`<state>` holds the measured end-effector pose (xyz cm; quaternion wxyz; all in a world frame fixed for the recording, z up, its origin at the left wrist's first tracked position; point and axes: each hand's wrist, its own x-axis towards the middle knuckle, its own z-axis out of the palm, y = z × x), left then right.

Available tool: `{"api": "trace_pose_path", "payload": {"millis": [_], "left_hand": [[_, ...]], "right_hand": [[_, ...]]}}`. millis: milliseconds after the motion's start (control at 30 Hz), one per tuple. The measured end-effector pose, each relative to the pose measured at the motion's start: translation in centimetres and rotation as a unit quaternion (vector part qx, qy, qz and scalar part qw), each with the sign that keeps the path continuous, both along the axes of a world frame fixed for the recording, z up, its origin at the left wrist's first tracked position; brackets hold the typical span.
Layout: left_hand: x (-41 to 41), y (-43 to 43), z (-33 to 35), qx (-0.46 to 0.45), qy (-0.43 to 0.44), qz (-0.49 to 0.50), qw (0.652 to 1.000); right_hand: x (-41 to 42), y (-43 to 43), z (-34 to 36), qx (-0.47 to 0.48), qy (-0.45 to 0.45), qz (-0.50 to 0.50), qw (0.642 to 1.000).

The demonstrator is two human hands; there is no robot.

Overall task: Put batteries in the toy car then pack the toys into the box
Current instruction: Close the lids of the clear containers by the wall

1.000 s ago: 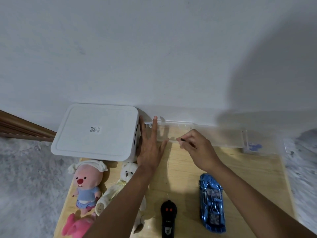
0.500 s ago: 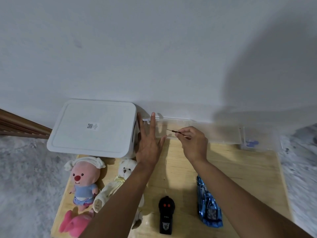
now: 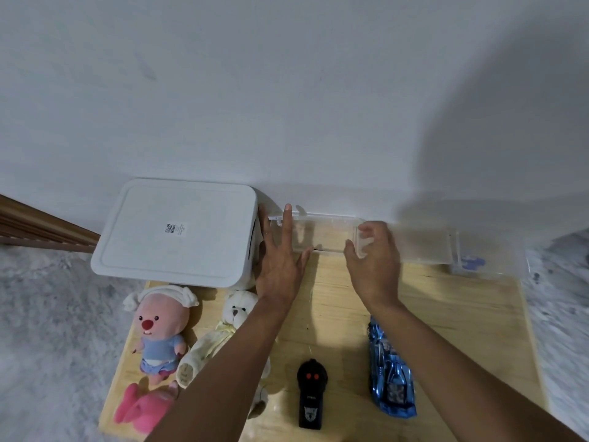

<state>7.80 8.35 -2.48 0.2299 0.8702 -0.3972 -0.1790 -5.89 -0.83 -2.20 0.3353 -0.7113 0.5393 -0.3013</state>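
Both your forearms (image 3: 229, 362) show bare to the frame's edge. Your left hand (image 3: 280, 266) and right hand (image 3: 376, 269) are bare too.

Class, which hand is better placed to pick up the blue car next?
Probably right: the right hand, though gripping the clear case, is nearest the blue toy car; the left hand lies beyond the remote.

There's a QR-code sticker (image 3: 175, 229) on the white box (image 3: 197, 256) lid (its small print beside it unreadable), plus a pale emblem on the black remote (image 3: 311, 393).
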Motion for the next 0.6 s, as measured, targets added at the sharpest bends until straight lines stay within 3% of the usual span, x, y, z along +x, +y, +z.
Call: {"api": "trace_pose_path", "payload": {"millis": [67, 200, 400, 600], "left_hand": [[-0.1, 0.0, 0.1, -0.003, 0.000, 0.003, 1.000], [-0.2, 0.4, -0.2, -0.005, -0.009, -0.002, 1.000], [-0.2, 2.1, -2.7, -0.002, -0.081, -0.036, 0.996], [-0.4, 3.3, -4.2, 0.079, -0.114, -0.062, 0.988]], "right_hand": [[-0.7, -0.5, 0.6, -0.076, 0.041, 0.059, 0.994], [-0.4, -2.4, 0.2, -0.128, 0.142, 0.182, 0.964], [-0.9, -2.3, -1.1, -0.145, 0.173, 0.211, 0.951], [-1.1, -1.7, -2.9, -0.158, 0.231, 0.222, 0.934]]}}
